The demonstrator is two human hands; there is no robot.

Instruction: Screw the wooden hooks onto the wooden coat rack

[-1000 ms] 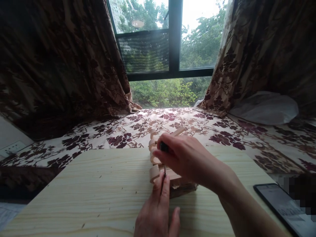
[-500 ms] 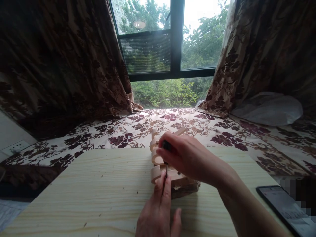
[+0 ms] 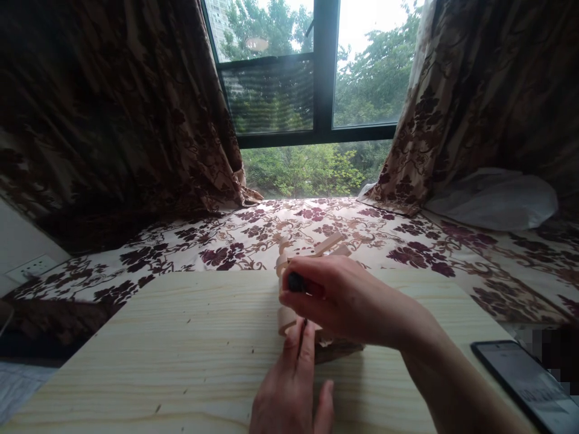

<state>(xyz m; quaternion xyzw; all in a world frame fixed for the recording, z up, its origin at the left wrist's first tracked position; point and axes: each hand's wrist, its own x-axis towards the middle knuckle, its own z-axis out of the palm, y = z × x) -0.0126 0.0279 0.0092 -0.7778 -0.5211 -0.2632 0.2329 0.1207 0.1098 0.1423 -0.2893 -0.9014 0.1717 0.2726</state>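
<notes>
My right hand (image 3: 344,295) is wrapped round a screwdriver with a dark and red handle (image 3: 296,282). The tool is tilted, its tip end down by the fingertips of my left hand (image 3: 289,386). Those left fingers are stretched forward, with the first two resting on the near end of a pale wooden piece with rounded, looped ends (image 3: 286,319); the thumb stands apart. A dark line shows between the two fingers; I cannot tell whether a screw is there. Under the wooden piece lies a rough, bark-edged block (image 3: 339,351). My right hand hides much of the wooden piece.
The work stands on a light wooden board (image 3: 181,337) dotted with small dark specks. A phone (image 3: 520,380) lies at the right edge. Behind are a floral cloth (image 3: 217,256), curtains (image 3: 149,108), a window and a white plastic bag (image 3: 493,199).
My right hand has turned and shifted slightly left and down, with the screwdriver handle tipping toward the left. The left hand stays nearly where it was.
</notes>
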